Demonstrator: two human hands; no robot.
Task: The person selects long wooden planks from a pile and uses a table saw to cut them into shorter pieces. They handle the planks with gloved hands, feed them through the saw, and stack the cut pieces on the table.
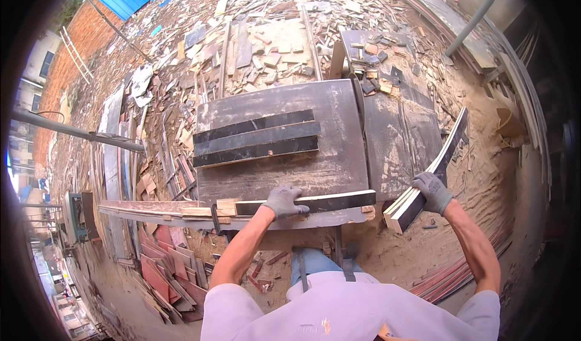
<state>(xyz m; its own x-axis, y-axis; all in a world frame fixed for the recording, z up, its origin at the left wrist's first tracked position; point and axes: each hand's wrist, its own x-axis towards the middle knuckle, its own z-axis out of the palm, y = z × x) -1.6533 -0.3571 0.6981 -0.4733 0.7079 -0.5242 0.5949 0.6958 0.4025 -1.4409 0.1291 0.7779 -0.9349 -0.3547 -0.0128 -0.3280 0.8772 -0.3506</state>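
My left hand (284, 201), in a grey glove, lies over a black-faced plywood strip (339, 201) along the table's near edge. Its fingers bend over the strip's far side and its thumb is on the near side. In a matching glove, my right hand (432, 192) is closed around a bundle of long plywood strips (454, 144), black on the outside with pale edges. This bundle slants beside the table's right end. Farther in on the dark worktable (339, 165), several black strips (257, 138) lie side by side.
A long wooden rail (163, 211) runs left from the near edge, with a dark clamp-like piece (216, 218) on it. Small offcuts (375, 80) sit at the far right. Reddish boards (166, 265) lie lower left. Wood scraps (272, 56) cover the ground beyond. Metal poles (475, 20) stand around.
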